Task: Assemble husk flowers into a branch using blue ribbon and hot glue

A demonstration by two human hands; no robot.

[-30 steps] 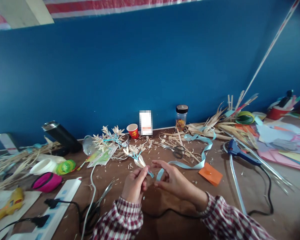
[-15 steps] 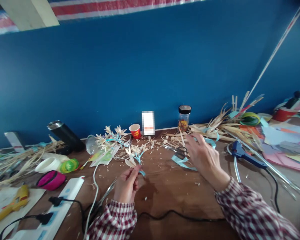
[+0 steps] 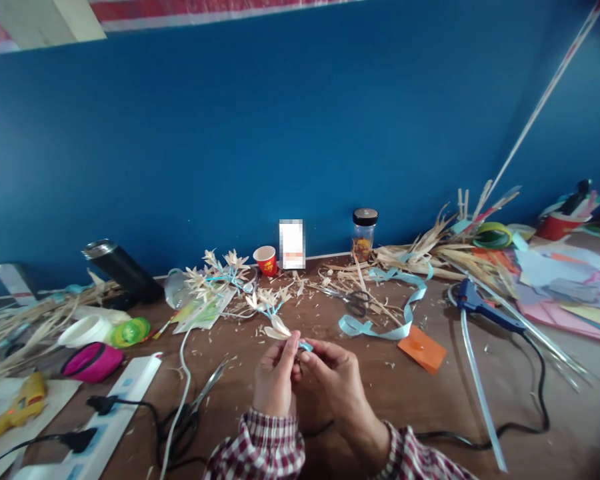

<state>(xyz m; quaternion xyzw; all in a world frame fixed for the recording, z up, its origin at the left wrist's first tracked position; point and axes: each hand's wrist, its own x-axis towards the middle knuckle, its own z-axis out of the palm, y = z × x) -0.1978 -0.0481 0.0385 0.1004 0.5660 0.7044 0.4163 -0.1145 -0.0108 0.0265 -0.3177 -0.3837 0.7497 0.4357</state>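
While the left hand (image 3: pixel 275 383) pinches petals (image 3: pixel 279 329), seemingly to steady them, the right hand (image 3: pixel 341 381) pinches tape (image 3: pixel 305 346).
Both meet well short of the tabletop's (image 3: pixel 395 400) far edge.

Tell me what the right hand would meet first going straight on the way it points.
Probably the left hand, directly ahead of the right hand, with the light-blue strip at their fingertips; the exact gap is hard to judge.

Petals (image 3: pixel 279 329) before cup (image 3: pixel 266 262), jar (image 3: pixel 364 237) right

Fingers (image 3: pixel 316 365) hide part of what seems a blue strip (image 3: pixel 306 347); the left edge crops the yellow glue gun (image 3: pixel 17 413).
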